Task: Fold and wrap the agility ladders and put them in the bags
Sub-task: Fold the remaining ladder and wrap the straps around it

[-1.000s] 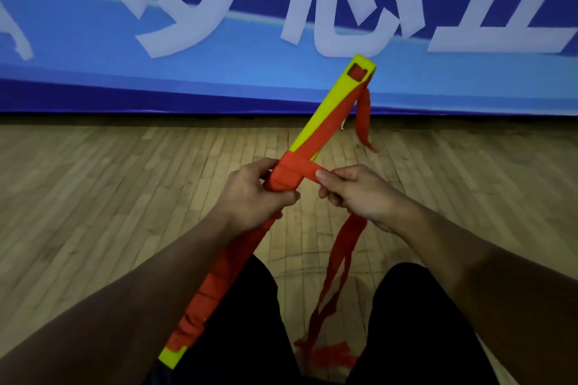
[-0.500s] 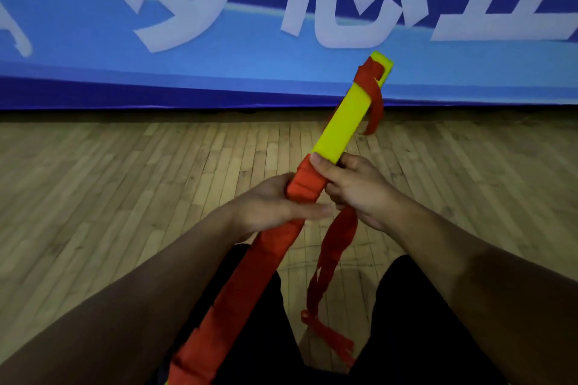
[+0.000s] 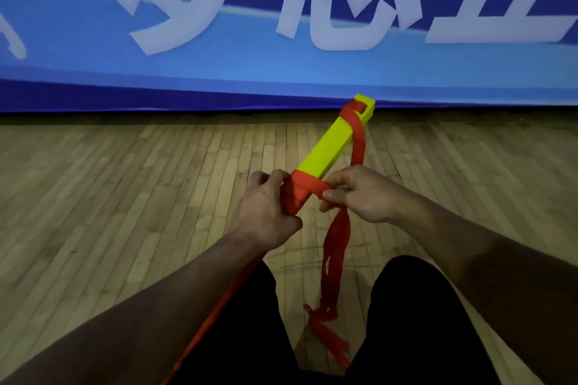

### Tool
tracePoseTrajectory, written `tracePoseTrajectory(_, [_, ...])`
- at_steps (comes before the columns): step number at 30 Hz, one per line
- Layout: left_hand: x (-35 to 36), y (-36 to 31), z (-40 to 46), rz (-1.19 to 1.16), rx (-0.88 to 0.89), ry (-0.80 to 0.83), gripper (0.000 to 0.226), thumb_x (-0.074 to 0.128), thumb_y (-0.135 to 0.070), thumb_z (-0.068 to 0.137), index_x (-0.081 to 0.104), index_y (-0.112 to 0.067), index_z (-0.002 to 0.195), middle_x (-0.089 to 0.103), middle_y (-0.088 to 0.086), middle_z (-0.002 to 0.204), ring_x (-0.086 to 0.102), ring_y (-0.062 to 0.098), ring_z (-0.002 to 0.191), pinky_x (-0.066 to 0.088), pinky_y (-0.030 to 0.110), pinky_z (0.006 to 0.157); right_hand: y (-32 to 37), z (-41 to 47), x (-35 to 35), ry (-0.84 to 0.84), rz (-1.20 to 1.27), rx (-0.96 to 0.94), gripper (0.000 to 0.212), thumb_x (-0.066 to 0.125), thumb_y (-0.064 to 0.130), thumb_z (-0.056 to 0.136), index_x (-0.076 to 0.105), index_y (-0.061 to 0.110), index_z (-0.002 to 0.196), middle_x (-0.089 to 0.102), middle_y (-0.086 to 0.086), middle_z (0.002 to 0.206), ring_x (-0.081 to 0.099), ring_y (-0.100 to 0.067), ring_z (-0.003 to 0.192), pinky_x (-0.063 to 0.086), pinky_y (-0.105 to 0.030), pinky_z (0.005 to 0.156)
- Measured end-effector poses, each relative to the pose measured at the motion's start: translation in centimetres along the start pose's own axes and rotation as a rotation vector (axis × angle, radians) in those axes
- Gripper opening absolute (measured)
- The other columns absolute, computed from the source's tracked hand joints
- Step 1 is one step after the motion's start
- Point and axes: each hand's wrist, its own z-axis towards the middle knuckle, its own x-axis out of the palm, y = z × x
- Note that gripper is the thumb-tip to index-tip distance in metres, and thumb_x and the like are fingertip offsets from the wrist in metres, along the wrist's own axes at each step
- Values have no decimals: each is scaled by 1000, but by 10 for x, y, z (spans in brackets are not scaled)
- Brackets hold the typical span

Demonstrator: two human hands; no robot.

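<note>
A: Changed?
B: Bundle of stacked yellow plastic ladder rungs (image 3: 331, 147) tilted lower; another red strap (image 3: 308, 191) turn laid.
A: Hands?
B: Left hand (image 3: 266, 212) grasping bundle above lap; right hand (image 3: 359, 194) pinching strap, seemingly taut. Bagging remains.

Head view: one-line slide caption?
Left hand grips the yellow plastic rung bundle while right hand pinches the red fabric strap wrapping it.
</note>
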Motion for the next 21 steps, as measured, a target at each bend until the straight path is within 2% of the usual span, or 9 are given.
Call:
tracePoseTrajectory(3, [-5, -3, 3, 6, -18, -7, 66, 81, -26, 72, 55, -21, 133, 50, -2, 115, 51, 12, 97, 41, 23, 79, -2, 4, 6, -95, -184, -7, 22, 50, 11, 99, 66, 26, 100, 69, 4, 102, 63, -12, 98, 51, -31, 88])
tracePoseTrajectory(5, [-9, -5, 3, -104, -85, 4, 63, 79, -23, 75, 58, -21, 134, 56, -5, 109, 58, 15, 96, 47, 25, 80, -2, 5, 11, -149, 11, 1, 31, 43, 3, 97, 63, 25, 89, 68, 0, 92, 64, -14, 89, 53, -31, 81])
tracePoseTrajectory(7, [-13, -6, 2, -248, -144, 59, 66, 77, -19, 76, 55, -19, 138, 63, -5, 112, 66, 19, 93, 57, 35, 83, 0, 4, 18, -193, 365, 22, 31, 40, 2, 97, 61, 19, 80, 58, -3, 73, 57, -15, 66, 48, -28, 61])
tracePoseTrajectory(9, [-17, -7, 3, -352, -178, 106, 53, 72, -15, 80, 59, -18, 131, 67, 0, 109, 69, 22, 87, 61, 41, 77, -1, 3, 19, -248, 490, 27, 24, 48, 19, 99, 61, 18, 78, 50, 2, 68, 45, -8, 57, 35, -25, 54])
tracePoseTrajectory(11, [-23, -6, 4, -452, -224, 110, 30, 67, -10, 84, 66, -14, 113, 70, 6, 94, 71, 25, 83, 62, 42, 71, -5, -2, 17, -279, 333, 70, 28, 56, 45, 96, 67, 21, 87, 56, 11, 71, 50, -2, 64, 36, -24, 60])
tracePoseTrajectory(13, [-26, -2, 6, -545, -269, 135, 24, 64, -4, 85, 68, -10, 108, 70, 11, 92, 72, 27, 83, 61, 42, 70, -10, -6, 13, -286, 193, 48, 35, 58, 53, 93, 72, 21, 91, 64, 12, 73, 59, -2, 74, 42, -25, 68])
tracePoseTrajectory(15, [-27, 3, 5, -602, -270, 200, 28, 61, -1, 86, 67, -8, 113, 69, 13, 97, 72, 27, 79, 60, 40, 67, -10, -6, 12, -269, 143, 7, 32, 61, 50, 92, 73, 23, 82, 69, 10, 74, 63, -3, 80, 46, -27, 73])
tracePoseTrajectory(17, [-26, 9, 4, -641, -267, 247, 32, 60, 1, 87, 66, -7, 117, 68, 14, 101, 71, 26, 77, 58, 39, 67, -10, -5, 11, -255, 186, 16, 29, 63, 45, 92, 72, 23, 77, 69, 12, 68, 63, 2, 72, 45, -25, 70])
tracePoseTrajectory(21, [-25, 15, 2, -766, -273, 290, 36, 59, 1, 88, 65, -11, 122, 66, 17, 110, 69, 26, 79, 57, 38, 66, -16, -1, 13, -172, 385, 26, 18, 66, 33, 93, 73, 17, 88, 70, 2, 69, 69, -8, 64, 52, -30, 73])
